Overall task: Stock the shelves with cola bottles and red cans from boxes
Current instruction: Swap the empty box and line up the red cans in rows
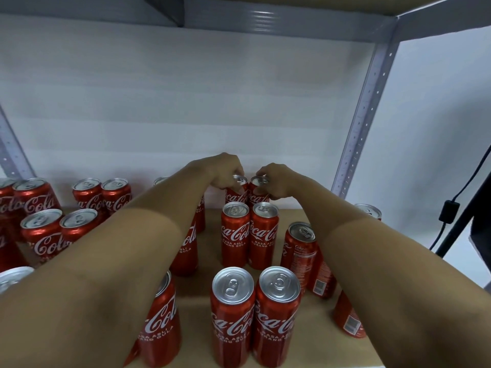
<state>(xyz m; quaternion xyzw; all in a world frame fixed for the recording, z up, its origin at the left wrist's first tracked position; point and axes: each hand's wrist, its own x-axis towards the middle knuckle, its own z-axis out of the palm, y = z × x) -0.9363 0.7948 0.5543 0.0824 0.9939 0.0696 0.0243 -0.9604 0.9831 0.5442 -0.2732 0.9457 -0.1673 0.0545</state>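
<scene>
Both arms reach to the back of the shelf (210,285). My left hand (225,170) grips the top of a tall red can (235,193) standing at the rear. My right hand (276,180) grips the top of a second red can (258,196) right beside it, the two cans touching. In front of them stand two pairs of slim red cans, one pair in the middle (249,235) and one pair near the front (255,314). No cola bottles are in view.
Shorter red cans (45,229) crowd the shelf's left side; more slim cans (300,251) stand at the right, partly behind my right arm. A grey metal upright (364,115) and upper shelf beam frame the bay. A black stand and cable (451,208) are at the right.
</scene>
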